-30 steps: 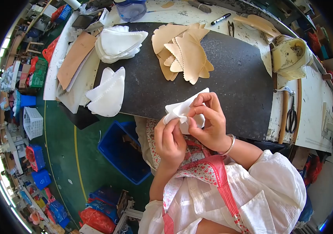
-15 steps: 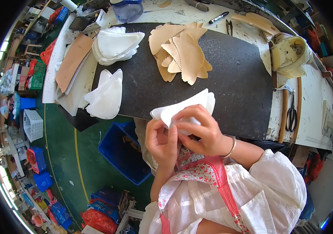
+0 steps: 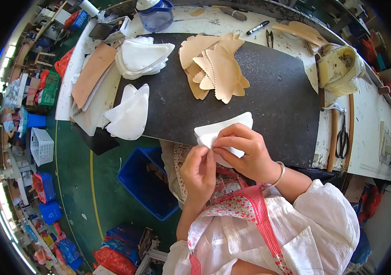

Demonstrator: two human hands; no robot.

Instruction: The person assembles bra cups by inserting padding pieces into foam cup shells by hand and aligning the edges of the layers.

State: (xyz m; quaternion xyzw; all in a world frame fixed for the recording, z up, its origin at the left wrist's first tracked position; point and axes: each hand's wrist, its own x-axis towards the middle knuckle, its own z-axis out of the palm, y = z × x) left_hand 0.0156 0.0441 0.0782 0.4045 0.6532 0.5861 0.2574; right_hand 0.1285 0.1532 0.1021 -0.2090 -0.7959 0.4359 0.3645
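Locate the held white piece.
Head view, just right of centre: left hand and right hand pinch the white piece at the near edge of the black mat.

- The single view comes from the person's own head, facing forward and steeply down.
- Its lens is very wide: straight edges bow, and a dark round border swallows the corners.
- Nearest, at lower right, is the wearer's white blouse (image 3: pixel 330 215), seen from above.
- The left hand (image 3: pixel 198 172) and right hand (image 3: pixel 246 149) are close too, just below the middle.
- Ahead, across the upper half, spread the black mat (image 3: pixel 278 101) and worktable (image 3: pixel 200 23).
- Leftward, the view drops past the table to the green floor (image 3: pixel 76 183), farther off.
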